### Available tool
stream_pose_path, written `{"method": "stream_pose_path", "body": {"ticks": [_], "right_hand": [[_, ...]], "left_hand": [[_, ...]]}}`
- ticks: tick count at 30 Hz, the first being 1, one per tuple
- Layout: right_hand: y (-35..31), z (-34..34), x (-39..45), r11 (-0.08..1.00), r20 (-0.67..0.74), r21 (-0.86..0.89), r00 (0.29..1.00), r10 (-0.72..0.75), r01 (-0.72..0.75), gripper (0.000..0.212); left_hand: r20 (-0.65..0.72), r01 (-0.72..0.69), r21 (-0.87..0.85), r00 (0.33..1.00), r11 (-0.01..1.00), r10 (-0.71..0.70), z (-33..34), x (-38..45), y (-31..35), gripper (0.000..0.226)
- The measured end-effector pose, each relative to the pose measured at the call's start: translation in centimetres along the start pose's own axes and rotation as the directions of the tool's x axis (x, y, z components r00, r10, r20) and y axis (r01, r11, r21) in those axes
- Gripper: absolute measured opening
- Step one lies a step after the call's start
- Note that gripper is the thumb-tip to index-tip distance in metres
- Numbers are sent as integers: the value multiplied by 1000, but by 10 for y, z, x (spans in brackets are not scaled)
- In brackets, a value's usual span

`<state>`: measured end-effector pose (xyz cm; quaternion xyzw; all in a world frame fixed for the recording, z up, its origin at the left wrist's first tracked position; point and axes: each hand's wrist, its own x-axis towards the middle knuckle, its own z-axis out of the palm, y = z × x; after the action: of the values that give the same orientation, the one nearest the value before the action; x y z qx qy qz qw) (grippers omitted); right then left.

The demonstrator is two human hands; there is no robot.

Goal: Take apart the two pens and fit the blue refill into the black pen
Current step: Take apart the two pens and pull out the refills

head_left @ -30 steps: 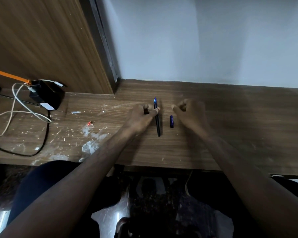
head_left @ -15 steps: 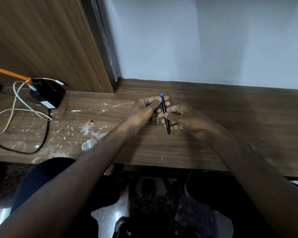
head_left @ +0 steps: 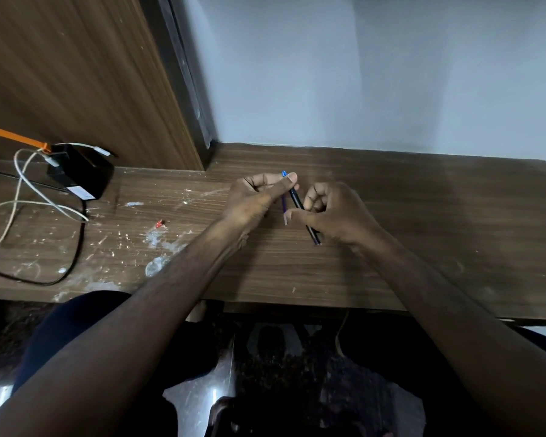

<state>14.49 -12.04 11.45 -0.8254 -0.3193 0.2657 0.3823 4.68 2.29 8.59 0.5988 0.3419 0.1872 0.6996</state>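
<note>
Both hands hold one dark pen [head_left: 303, 212] just above the wooden desk [head_left: 423, 231]. The pen slants from upper left to lower right, and a blue tip [head_left: 284, 174] shows at its top. My left hand [head_left: 256, 200] pinches that top end between thumb and fingers. My right hand [head_left: 338, 212] is closed around the middle of the barrel, and the lower end sticks out below it. A thin blue-violet piece [head_left: 284, 211] with a pale end shows between the hands; I cannot tell whether it is held or lies on the desk.
A black adapter [head_left: 79, 175] with a white cable [head_left: 29, 203] and a black cable [head_left: 63, 272] sits at the left, beside an orange strip [head_left: 13, 138]. White flecks, clear scraps [head_left: 158, 266] and a small red bit [head_left: 160, 224] litter the desk's left. The wall runs along the back.
The pen lay on the desk with a small dark cap beside it. Both hands then took hold of the pen and lifted it; the right hand now grips its barrel.
</note>
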Motion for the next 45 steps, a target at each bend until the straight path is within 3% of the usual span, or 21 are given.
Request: {"method": "stream_pose_path", "body": {"ticks": [4, 5, 8, 11, 13, 17, 20, 22, 24, 28, 32, 35, 39, 45], "right_hand": [[-1, 1, 1, 981, 173, 184, 984, 32, -64, 14], [-1, 0, 2, 983, 196, 170, 980, 34, -68, 10], [1, -7, 5, 999, 204, 47, 979, 3, -13, 27], [3, -13, 7, 991, 175, -115, 983, -49, 70, 13], [3, -14, 6, 970, 140, -203, 985, -103, 131, 8], [3, -8, 3, 941, 89, -262, 976, -196, 213, 26], [6, -7, 6, 943, 68, -260, 978, -199, 210, 28], [7, -8, 7, 936, 53, -279, 977, -208, 215, 26], [8, -10, 7, 930, 53, -289, 974, -222, 228, 23], [5, -9, 8, 882, 104, -359, 953, -286, 304, 13], [7, -5, 10, 810, 180, -455, 929, -323, 370, 22], [6, -10, 9, 811, 137, -438, 920, -366, 388, 5], [7, -17, 7, 833, 39, -444, 936, -350, 330, 24], [9, -20, 10, 877, 38, -363, 945, -325, 316, 21]], "left_hand": [[-32, 68, 55, 997, 996, -66, -4, 3, -3, 27], [-27, 67, 75, 998, 995, -65, -5, 2, -4, 28], [-17, 32, 165, 999, 986, -30, -8, 1, -8, 30], [29, -13, 302, 1000, 953, 4, -14, 1, -10, 36], [70, -55, 428, 997, 902, 27, -17, -1, -11, 50], [115, -110, 593, 992, 798, 51, -18, -8, -8, 70], [173, -199, 706, 979, 679, 107, -19, -9, -2, 53], [266, -298, 682, 952, 667, 153, -21, -11, 2, 29], [345, -402, 617, 911, 677, 227, -23, -11, 2, 20], [341, -442, 592, 895, 674, 288, -24, -11, 2, 5], [344, -421, 592, 903, 687, 257, -28, -6, -1, 34], [307, -361, 609, 928, 707, 209, -27, -4, -5, 45], [272, -253, 587, 956, 769, 107, -26, -3, -10, 58], [260, -233, 523, 960, 820, 107, -32, 1, -12, 44]]}}
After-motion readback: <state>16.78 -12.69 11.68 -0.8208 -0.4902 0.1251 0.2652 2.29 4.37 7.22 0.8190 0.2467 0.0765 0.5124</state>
